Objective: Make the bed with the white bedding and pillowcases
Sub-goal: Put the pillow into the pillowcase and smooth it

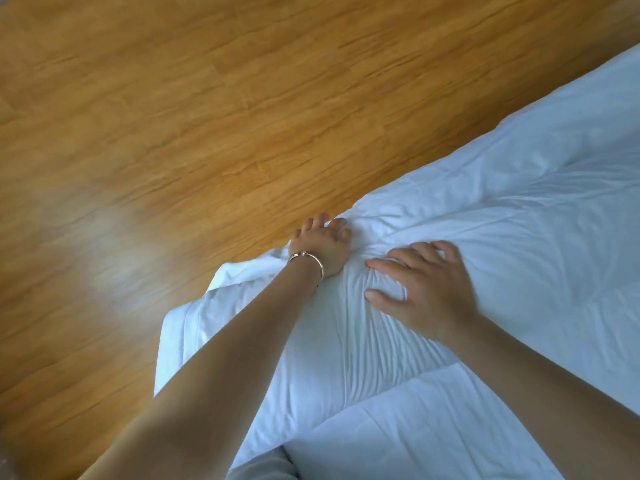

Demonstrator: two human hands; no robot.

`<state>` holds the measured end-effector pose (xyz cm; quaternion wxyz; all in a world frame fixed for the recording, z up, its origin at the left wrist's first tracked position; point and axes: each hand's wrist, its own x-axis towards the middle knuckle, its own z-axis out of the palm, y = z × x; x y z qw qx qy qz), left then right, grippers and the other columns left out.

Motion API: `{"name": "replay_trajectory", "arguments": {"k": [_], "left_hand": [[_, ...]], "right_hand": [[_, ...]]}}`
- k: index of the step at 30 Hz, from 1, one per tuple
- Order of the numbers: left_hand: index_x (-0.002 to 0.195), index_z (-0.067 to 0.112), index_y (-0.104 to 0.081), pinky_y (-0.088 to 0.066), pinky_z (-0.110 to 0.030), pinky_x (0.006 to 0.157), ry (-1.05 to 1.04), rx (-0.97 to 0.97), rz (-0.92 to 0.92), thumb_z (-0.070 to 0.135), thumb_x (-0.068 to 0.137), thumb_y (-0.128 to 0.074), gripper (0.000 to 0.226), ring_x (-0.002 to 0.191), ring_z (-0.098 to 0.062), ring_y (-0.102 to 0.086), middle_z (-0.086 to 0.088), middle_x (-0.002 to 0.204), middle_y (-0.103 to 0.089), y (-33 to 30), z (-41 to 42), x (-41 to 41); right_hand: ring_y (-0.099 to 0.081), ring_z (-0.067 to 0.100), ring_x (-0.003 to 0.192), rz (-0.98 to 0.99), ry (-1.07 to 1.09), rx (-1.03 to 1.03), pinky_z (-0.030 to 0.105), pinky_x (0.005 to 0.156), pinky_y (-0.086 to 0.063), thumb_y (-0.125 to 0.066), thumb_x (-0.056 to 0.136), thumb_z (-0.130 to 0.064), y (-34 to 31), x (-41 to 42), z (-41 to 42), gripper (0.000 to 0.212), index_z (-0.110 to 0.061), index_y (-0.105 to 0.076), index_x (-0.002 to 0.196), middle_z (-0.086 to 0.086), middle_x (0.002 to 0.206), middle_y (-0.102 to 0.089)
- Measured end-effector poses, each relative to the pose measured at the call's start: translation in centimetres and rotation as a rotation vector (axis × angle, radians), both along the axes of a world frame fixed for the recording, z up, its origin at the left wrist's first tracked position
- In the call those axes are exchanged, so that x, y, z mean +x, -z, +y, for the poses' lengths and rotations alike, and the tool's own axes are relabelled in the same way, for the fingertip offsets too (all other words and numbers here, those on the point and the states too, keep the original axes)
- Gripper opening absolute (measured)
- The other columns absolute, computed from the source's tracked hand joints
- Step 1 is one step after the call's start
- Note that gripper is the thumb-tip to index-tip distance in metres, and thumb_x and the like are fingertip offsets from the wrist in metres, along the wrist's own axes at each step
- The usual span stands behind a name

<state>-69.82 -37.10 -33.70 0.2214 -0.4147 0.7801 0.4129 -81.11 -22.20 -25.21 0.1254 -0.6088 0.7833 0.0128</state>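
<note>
White bedding (502, 216) covers the bed on the right side of the view, bunched and wrinkled near its edge. My left hand (323, 242), with a metal bracelet on the wrist, grips a bunched fold of this bedding at the bed's edge, fingers curled into the cloth. My right hand (422, 285) lies on the wrinkled bedding just to the right, fingers spread and pressing down. A flatter folded white layer (415, 427) lies at the bottom near my body. No pillowcase can be told apart.
A wooden plank floor (173, 133) fills the left and top of the view, blurred by motion. The bedding's loose corner (194, 317) hangs over the bed's edge toward the floor. A grey bit of clothing (263, 467) shows at the bottom.
</note>
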Motion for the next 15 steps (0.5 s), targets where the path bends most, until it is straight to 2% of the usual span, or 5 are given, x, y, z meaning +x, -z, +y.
{"name": "replay_trajectory", "arguments": {"k": [2, 5, 7, 10, 15], "left_hand": [[0.144, 0.032, -0.038, -0.018, -0.041, 0.113, -0.026, 0.091, -0.038, 0.043, 0.101, -0.021, 0.048, 0.142, -0.024, -0.023, -0.002, 0.156, -0.027, 2.7, -0.9, -2.5], [0.141, 0.023, -0.044, -0.029, -0.041, 0.11, -0.124, 0.164, -0.115, 0.043, 0.101, -0.017, 0.053, 0.134, -0.03, -0.038, -0.009, 0.147, -0.042, 6.6, -2.5, -5.0], [0.141, 0.018, -0.044, -0.032, -0.042, 0.108, -0.127, 0.148, -0.182, 0.044, 0.101, -0.016, 0.054, 0.131, -0.031, -0.041, -0.011, 0.144, -0.045, 9.0, -3.5, -5.6], [0.141, 0.013, -0.041, -0.033, -0.044, 0.107, -0.097, 0.138, -0.299, 0.046, 0.1, -0.019, 0.058, 0.131, -0.033, -0.042, -0.014, 0.145, -0.044, 12.3, -4.6, -5.2], [0.146, 0.013, -0.038, -0.028, -0.041, 0.108, -0.082, 0.333, -0.408, 0.058, 0.098, -0.016, 0.069, 0.138, -0.032, -0.035, -0.012, 0.153, -0.034, 15.5, -4.7, -3.2]], "right_hand": [[-0.061, 0.019, 0.097, -0.003, 0.001, 0.0, 0.043, 0.096, -0.035, -0.045, 0.083, -0.069, 0.5, -0.1, 0.0, 0.048, -0.039, -0.072, 0.107, -0.014, 0.1, -0.068], [-0.061, 0.019, 0.097, -0.006, 0.017, 0.007, 0.044, 0.095, -0.037, -0.046, 0.082, -0.067, 0.9, -0.5, -0.4, 0.045, -0.039, -0.072, 0.107, -0.013, 0.101, -0.068], [-0.061, 0.02, 0.097, 0.0, 0.012, 0.014, 0.045, 0.094, -0.039, -0.046, 0.082, -0.066, 1.3, -0.5, -0.5, 0.046, -0.039, -0.072, 0.108, -0.011, 0.102, -0.069], [-0.06, 0.022, 0.097, -0.001, -0.006, -0.026, 0.046, 0.093, -0.039, -0.047, 0.082, -0.064, 1.7, -0.8, -0.2, 0.045, -0.037, -0.072, 0.108, -0.009, 0.102, -0.068], [-0.061, 0.024, 0.096, -0.014, -0.014, -0.073, 0.045, 0.094, -0.037, -0.044, 0.085, -0.063, 2.8, -1.1, -0.1, 0.046, -0.035, -0.072, 0.109, -0.009, 0.101, -0.067]]}}
